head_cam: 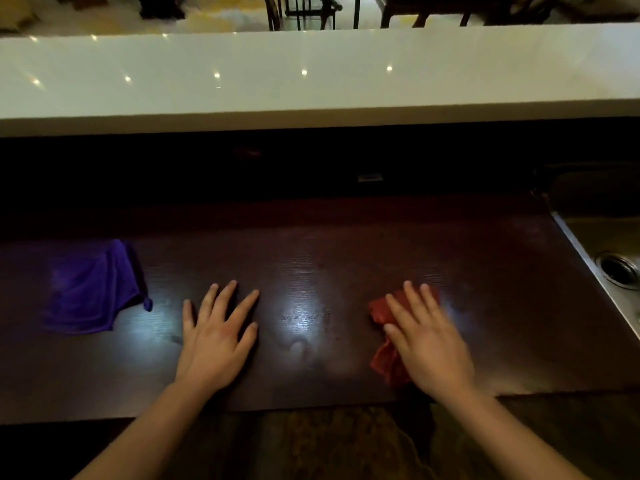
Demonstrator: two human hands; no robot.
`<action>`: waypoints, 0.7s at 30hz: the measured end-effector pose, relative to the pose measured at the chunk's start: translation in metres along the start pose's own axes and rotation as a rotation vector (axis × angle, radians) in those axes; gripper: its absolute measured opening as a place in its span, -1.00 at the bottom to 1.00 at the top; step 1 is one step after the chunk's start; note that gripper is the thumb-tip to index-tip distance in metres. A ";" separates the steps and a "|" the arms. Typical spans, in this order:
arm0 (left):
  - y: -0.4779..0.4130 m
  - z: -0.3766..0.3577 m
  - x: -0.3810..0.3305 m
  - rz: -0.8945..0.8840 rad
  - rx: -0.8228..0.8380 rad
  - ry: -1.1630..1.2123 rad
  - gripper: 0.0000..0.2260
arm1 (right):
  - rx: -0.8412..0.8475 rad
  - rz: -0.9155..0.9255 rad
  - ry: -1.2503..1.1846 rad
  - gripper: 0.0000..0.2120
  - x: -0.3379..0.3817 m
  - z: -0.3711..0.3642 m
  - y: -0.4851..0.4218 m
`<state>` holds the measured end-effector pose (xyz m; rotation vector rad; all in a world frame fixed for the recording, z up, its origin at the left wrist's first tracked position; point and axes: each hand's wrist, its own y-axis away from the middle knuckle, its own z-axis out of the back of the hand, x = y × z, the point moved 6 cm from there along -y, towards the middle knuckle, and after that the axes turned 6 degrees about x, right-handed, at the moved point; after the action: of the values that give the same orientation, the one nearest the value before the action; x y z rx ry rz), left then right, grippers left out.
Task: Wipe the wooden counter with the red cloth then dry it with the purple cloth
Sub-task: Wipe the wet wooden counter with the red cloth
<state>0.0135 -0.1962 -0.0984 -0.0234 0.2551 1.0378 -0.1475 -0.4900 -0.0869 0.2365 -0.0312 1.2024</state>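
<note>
While soft, light and bunched under flat right hand (429, 344) near counter (311, 258) front edge, red cloth (384, 362) pressed not clenched, best palmed from above; left hand (216, 341) flat, empty; purple cloth (86, 289) limp, toward left end.

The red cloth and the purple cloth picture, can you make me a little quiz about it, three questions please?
1. True or false: the right hand lies flat on the red cloth.
2. What touches the purple cloth? A) the left hand B) the right hand C) neither hand
3. Fill in: the left hand rests with fingers spread on the bare wooden ____.

Key
1. True.
2. C. It lies alone, beyond the left hand.
3. Counter.
</note>
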 end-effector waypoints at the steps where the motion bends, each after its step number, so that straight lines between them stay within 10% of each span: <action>1: 0.001 -0.002 0.000 0.009 0.004 -0.025 -0.48 | 0.004 0.082 0.015 -0.46 0.029 -0.006 0.002; 6: -0.001 -0.001 0.001 0.039 -0.023 -0.025 -0.50 | 0.009 0.312 0.104 -0.41 0.081 -0.017 -0.028; 12: -0.001 0.001 -0.001 0.041 -0.029 0.002 -0.49 | 0.014 -0.043 0.052 -0.42 0.059 0.007 -0.096; 18: 0.000 0.003 0.001 0.047 -0.047 0.036 -0.49 | 0.089 0.529 0.097 -0.46 0.127 -0.029 -0.007; 21: -0.001 0.001 0.002 0.043 -0.037 0.022 -0.50 | 0.054 0.517 0.137 -0.46 0.092 -0.021 -0.029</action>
<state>0.0160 -0.1945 -0.0977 -0.0633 0.2572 1.0857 -0.0892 -0.4110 -0.0986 0.1985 0.0635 1.7337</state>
